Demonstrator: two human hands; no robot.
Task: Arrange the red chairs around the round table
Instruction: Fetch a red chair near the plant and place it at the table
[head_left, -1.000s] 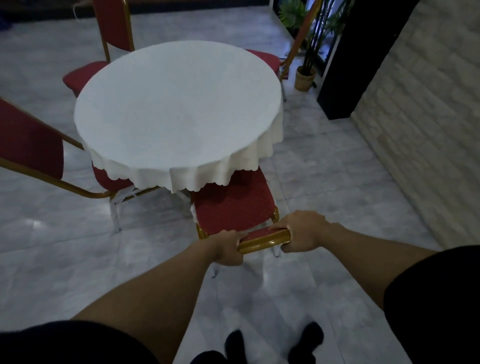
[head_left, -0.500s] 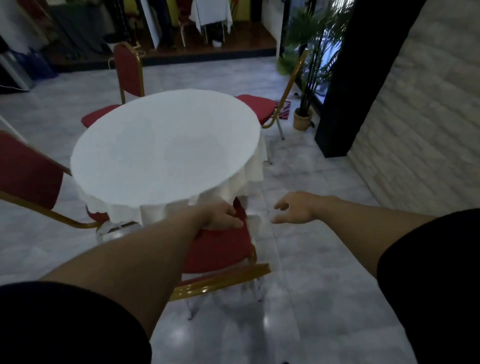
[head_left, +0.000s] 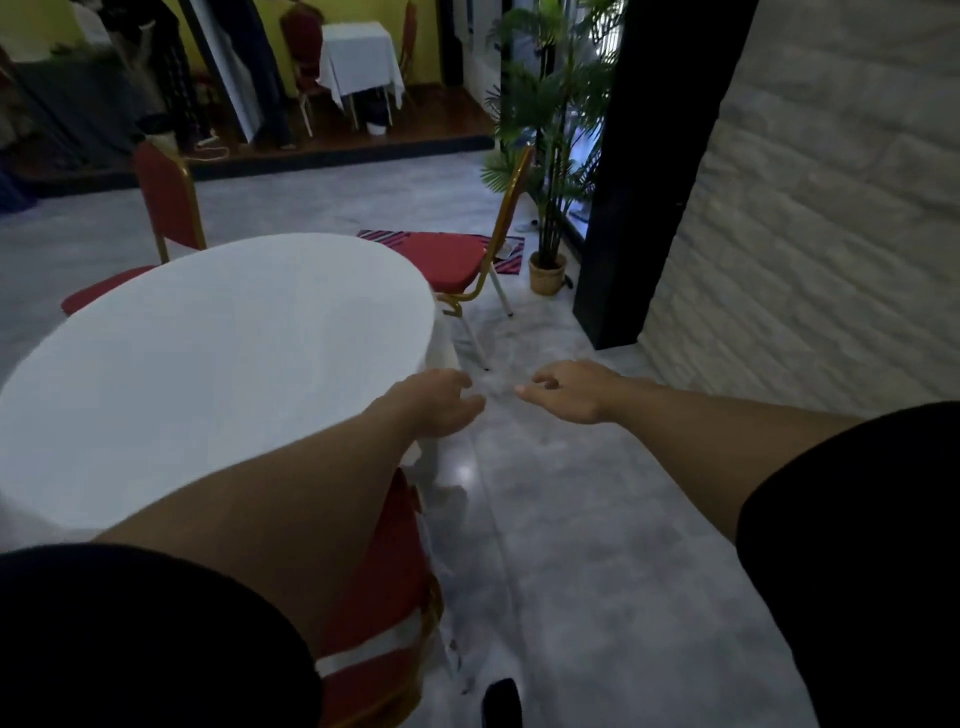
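Observation:
A round table (head_left: 208, 364) under a white cloth fills the left half of the view. My left hand (head_left: 441, 405) hovers at its right edge, fingers loosely apart, holding nothing. My right hand (head_left: 571, 395) floats beside it over the floor, also empty with fingers spread. A red chair (head_left: 384, 597) with a gold frame is tucked under the table's near side, mostly hidden by my left arm. A second red chair (head_left: 452, 260) stands at the table's far right. A third red chair (head_left: 166, 208) stands at the far side.
A potted palm (head_left: 550, 197) stands by a black pillar (head_left: 649, 171) on the right, with a pale brick wall (head_left: 810, 218) beyond. A striped mat (head_left: 384, 238) lies behind the far right chair. A small clothed table (head_left: 358, 57) stands on a raised platform at the back.
Both hands have let go of the near chair's gold backrest and lifted away. The view has risen and moved forward, so that chair now sits low beneath my left arm.

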